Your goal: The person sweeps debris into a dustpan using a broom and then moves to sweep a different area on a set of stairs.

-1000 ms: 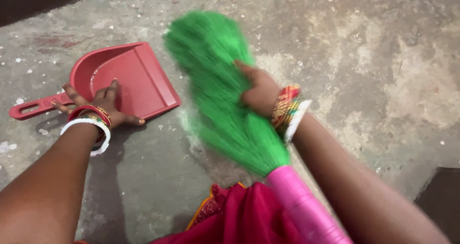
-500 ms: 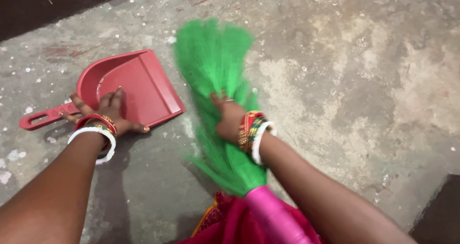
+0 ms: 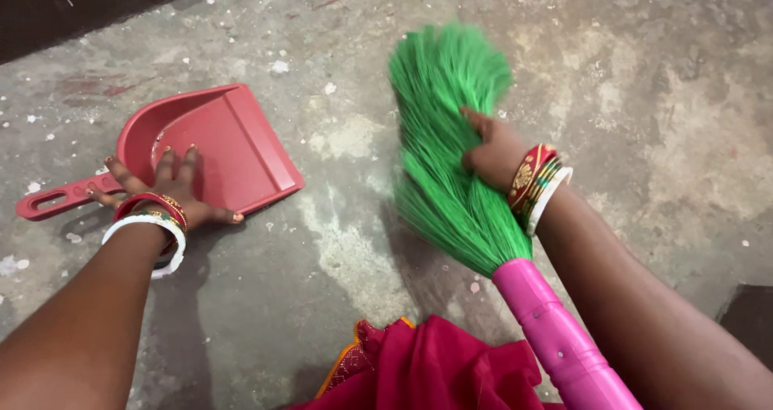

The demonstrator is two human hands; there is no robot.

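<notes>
The red dustpan (image 3: 213,148) is pinned flat to the floor (image 3: 644,96) by the spread left hand (image 3: 165,189), steadying it; green broom bristles (image 3: 447,144) are gripped by the closed right hand (image 3: 491,152) for close control.

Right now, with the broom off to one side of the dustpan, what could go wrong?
1. The right hand grips the green plastic bristles, not the pink handle; a loose handle may make strokes harder to steer.
2. The left hand lies flat on the red plastic dustpan rather than around its grip; a hard push could slide it.
3. White specks dot the rough concrete floor; some may scatter past the pan.
</notes>
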